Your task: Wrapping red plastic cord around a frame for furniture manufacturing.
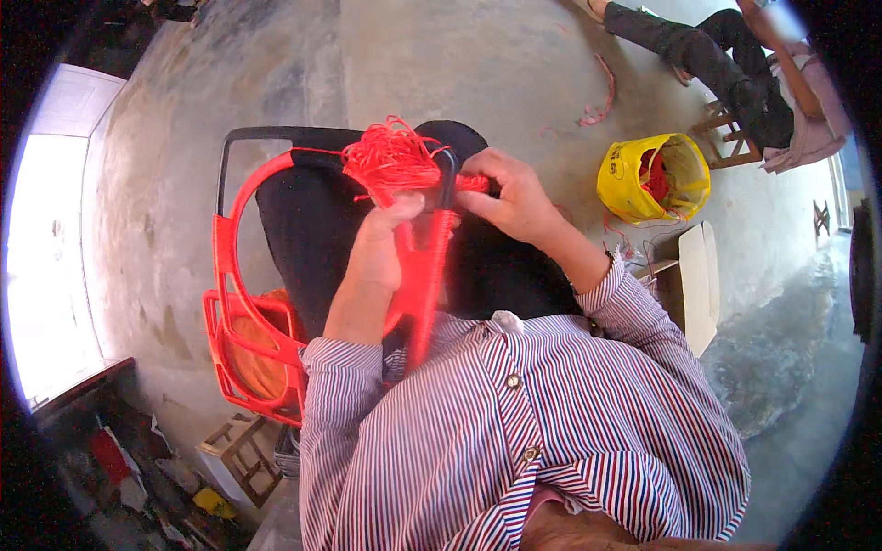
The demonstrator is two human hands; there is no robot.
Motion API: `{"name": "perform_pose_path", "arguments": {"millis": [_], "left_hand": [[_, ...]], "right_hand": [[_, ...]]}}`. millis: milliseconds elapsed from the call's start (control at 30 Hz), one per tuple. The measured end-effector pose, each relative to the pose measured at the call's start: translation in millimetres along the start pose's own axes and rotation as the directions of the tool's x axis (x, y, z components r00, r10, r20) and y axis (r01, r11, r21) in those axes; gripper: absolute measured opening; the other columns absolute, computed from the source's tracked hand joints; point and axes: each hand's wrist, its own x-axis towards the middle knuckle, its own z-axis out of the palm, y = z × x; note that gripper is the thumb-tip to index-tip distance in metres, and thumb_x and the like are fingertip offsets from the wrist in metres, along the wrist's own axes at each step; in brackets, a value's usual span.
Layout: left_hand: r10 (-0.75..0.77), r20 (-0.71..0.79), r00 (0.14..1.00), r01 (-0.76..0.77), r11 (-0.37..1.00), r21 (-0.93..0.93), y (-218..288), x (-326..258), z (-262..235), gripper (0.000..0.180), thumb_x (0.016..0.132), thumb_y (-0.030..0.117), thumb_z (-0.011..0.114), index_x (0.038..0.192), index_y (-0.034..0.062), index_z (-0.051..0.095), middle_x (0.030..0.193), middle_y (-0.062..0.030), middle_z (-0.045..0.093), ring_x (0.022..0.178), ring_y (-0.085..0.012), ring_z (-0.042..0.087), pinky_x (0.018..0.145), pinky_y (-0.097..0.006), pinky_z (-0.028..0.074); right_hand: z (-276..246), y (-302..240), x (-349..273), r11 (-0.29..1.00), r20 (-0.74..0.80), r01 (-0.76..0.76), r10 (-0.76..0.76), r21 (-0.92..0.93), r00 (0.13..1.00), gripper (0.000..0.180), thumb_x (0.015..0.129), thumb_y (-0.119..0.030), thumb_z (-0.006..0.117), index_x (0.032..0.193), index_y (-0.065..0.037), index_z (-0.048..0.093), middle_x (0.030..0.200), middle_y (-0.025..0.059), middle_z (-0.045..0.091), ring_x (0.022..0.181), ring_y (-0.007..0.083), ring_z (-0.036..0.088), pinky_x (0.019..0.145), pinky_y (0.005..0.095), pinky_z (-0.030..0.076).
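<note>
Across my lap lies a dark metal frame [276,134] with rounded corners. Red cord is wound tightly over much of it, including a curved bar [241,197] on the left side. Closest to me, a red-wrapped bar [427,303] is smeared by motion. A loose, looped bundle of red cord [390,158] sits by the frame's bare black corner. My left hand [377,243] is closed at the wrapped part just below the bundle; its fingertips are hidden. Beyond the black tube, my right hand [514,195] pinches a gathered strand of the red cord.
Right of me stands a yellow bucket [614,179] with red cord inside, near an open cardboard box [700,285]. Another person [735,69] sits on a wooden stool at upper right. On my left are a red-framed item [230,367] and a small wooden stool [243,459].
</note>
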Motion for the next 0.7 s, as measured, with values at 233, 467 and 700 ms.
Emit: {"name": "perform_pose_path", "arguments": {"millis": [233,467,700], "left_hand": [[-0.215,-0.084,0.973,0.228,0.948,0.223,9,-4,8,0.03,0.083,0.019,0.062,0.102,-0.0034,0.061,0.083,-0.0153,0.067,0.066,-0.0255,0.065,0.064,-0.035,0.054],[-0.199,-0.028,0.98,0.199,0.945,0.261,4,-4,12,0.025,0.084,0.017,0.063,0.097,-0.0039,0.062,0.076,-0.0139,0.066,0.061,-0.022,0.064,0.059,-0.033,0.053],[-0.205,-0.031,0.978,0.204,0.929,0.309,1,0,16,0.026,0.084,0.018,0.064,0.097,-0.0044,0.062,0.076,-0.0139,0.066,0.06,-0.0215,0.063,0.058,-0.032,0.052]], "right_hand": [[-49,-9,-26,0.547,-0.163,-0.02,0.283,0.837,0.945,0.024,0.078,-0.023,0.062,0.094,-0.006,0.056,0.1,0.0108,0.063,0.095,0.0258,0.06,0.095,0.0378,0.039],[-83,-53,-89,0.396,0.11,-0.105,0.009,0.912,0.994,0.03,0.088,-0.029,0.055,0.109,-0.009,0.045,0.084,0.0112,0.06,0.083,0.0306,0.06,0.096,0.0479,0.036],[-90,-61,-76,0.163,-0.245,0.2,0.343,0.966,0.907,0.039,0.097,-0.039,0.045,0.116,-0.006,0.043,0.076,0.0111,0.058,0.065,0.0278,0.058,0.073,0.0434,0.046]]}}
